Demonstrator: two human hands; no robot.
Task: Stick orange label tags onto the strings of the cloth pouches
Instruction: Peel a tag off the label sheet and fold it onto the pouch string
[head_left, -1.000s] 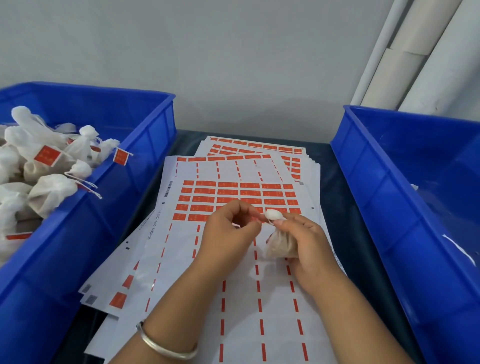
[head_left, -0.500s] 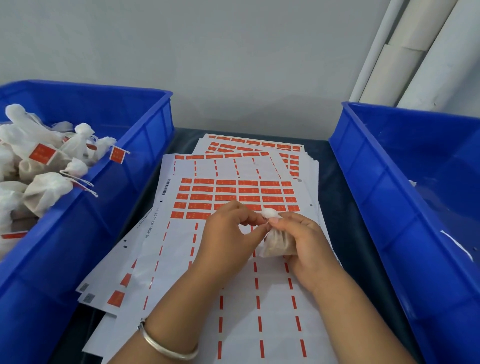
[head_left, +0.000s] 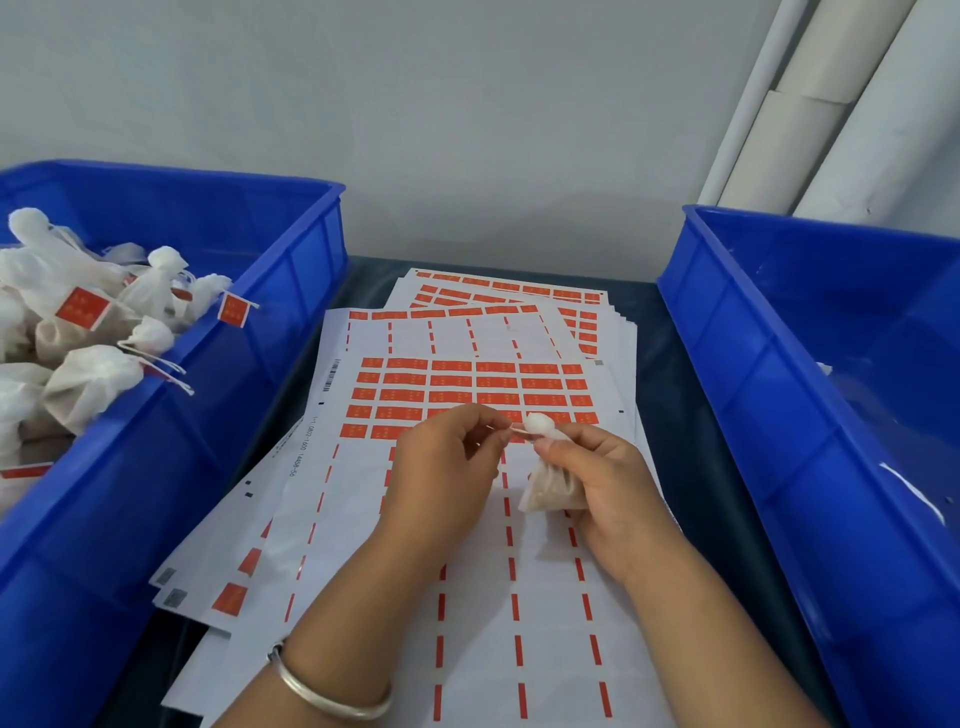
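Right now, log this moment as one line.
right hand: holds pouch | left hand: pinches at its string | over label sheet | tagged pouches: left bin

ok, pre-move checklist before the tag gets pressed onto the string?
1. Pouch held in right hand: ok.
2. Left hand pinching at the pouch's neck: ok.
3. String visible between the hands: cannot tell, too thin.
4. Orange tag in the left fingers: cannot tell, hidden.
5. Label sheet within reach, labels left on it: ok.
6. Left bin has room for the finished pouch: ok.
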